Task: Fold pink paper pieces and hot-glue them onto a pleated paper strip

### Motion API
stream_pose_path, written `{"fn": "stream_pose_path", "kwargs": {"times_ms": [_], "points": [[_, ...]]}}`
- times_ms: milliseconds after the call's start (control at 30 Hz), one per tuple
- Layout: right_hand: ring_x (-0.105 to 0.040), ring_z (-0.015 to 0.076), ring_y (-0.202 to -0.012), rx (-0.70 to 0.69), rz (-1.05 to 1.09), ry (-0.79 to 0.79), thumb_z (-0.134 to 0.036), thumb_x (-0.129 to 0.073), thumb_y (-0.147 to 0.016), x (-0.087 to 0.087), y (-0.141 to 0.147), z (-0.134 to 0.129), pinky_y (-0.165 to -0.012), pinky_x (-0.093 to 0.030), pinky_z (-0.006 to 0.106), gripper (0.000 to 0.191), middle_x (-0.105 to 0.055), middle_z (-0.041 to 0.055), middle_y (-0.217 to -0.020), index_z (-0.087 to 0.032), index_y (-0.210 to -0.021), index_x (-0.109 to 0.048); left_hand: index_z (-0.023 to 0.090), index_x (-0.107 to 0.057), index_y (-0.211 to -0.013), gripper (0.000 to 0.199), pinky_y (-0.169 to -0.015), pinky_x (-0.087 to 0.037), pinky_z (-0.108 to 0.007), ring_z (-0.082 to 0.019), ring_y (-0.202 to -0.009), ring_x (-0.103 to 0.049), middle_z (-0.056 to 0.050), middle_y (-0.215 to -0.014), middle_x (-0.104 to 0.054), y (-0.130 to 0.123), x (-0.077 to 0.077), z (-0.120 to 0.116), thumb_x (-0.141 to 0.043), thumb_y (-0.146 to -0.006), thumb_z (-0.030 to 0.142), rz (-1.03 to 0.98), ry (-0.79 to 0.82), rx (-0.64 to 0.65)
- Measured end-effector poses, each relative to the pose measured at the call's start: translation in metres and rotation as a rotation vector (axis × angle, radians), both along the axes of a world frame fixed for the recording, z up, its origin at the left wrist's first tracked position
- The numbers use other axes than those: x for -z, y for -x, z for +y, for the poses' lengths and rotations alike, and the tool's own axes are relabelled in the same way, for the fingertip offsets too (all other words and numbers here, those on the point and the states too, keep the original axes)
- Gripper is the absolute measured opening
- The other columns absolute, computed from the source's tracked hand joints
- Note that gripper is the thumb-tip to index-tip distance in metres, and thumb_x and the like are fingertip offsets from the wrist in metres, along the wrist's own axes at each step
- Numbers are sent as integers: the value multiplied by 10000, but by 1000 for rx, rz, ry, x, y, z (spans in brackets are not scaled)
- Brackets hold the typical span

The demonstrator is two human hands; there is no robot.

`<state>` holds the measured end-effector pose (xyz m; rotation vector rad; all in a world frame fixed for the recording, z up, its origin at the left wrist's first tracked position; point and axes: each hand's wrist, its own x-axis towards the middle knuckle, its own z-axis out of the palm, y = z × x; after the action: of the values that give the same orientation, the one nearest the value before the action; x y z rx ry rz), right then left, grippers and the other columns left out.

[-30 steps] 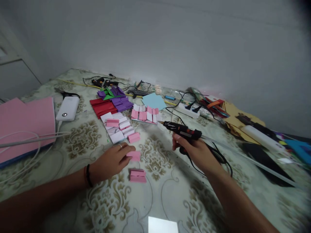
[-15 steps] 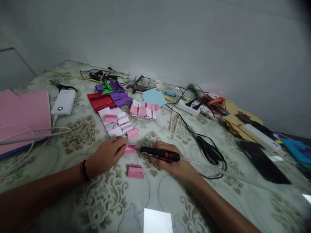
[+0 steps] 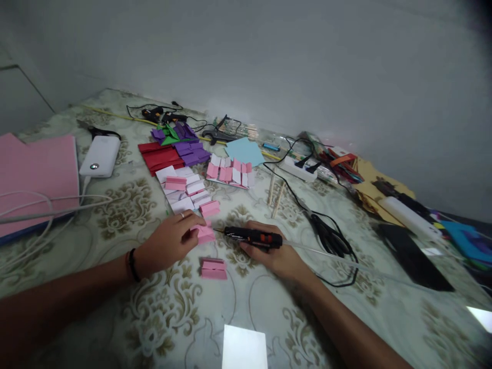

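My left hand [image 3: 171, 240] pinches a folded pink paper piece [image 3: 205, 234] against the table, thumb and fingers on its left end. My right hand [image 3: 271, 248] is closed round a black glue gun [image 3: 253, 237] with orange marks; a long clear glue stick runs out of its back. Its thin metal tip points left, close to the right edge of the held piece; whether it touches I cannot tell. A second folded pink piece [image 3: 214, 268] lies nearer to me, and another pink piece [image 3: 209, 208] lies just beyond my left fingers.
White and pink folded papers [image 3: 184, 189], red paper [image 3: 159, 158] and purple paper [image 3: 192, 154] lie behind my left hand. A coiled black cable [image 3: 334, 241] and a power strip [image 3: 298, 169] are at right. At left are a white power bank [image 3: 100, 156] and pink sheets [image 3: 36, 179].
The glue gun's tip has drawn slightly right, away from the pink piece. My left fingers have shifted a little on that piece, which now sits slightly tilted.
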<state>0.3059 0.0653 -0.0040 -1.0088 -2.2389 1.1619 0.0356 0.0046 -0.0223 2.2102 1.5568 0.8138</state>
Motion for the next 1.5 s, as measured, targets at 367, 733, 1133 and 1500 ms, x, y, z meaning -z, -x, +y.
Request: {"fn": "stream_pose_path", "kwargs": {"times_ms": [367, 733, 1133, 1500], "points": [[-497, 126, -700, -195, 38, -225, -300, -618, -948, 3, 9, 0, -661, -385, 270, 215, -545, 3, -718, -188, -771, -569, 231, -664, -1179, 363, -909, -544, -275, -171, -1053, -677, -18, -1169, -707, -1, -2, -4, -623, -833, 130, 24, 102, 142], [-485, 128, -685, -224, 35, -315, -275, -635, -911, 13, 16, -8, -668, -375, 283, 236, -537, -6, -696, -198, -732, -502, 225, -649, -1200, 417, -915, -541, -303, -190, -1037, -675, -36, -1192, -695, 1, -5, -4, -608, -797, 128, 12, 164, 154], [-471, 121, -658, -222, 3, -369, -284, -628, -901, 16, 18, -7, -683, -357, 272, 265, -527, -16, -673, -202, -704, -470, 223, -629, -1231, 406, -950, -520, -322, -203, -1099, -666, -41, -1221, -693, 1, -7, -5, -590, -832, 155, 21, 180, 150], [-467, 117, -656, -213, 8, -361, -280, -624, -902, 17, 18, -8, -669, -353, 265, 273, -522, -13, -669, -195, -690, -476, 222, -615, -1246, 420, -984, -510, -351, -216, -1133, -652, -44, -1238, -680, 0, -7, -4, -591, -832, 156, 31, 212, 159]]}}
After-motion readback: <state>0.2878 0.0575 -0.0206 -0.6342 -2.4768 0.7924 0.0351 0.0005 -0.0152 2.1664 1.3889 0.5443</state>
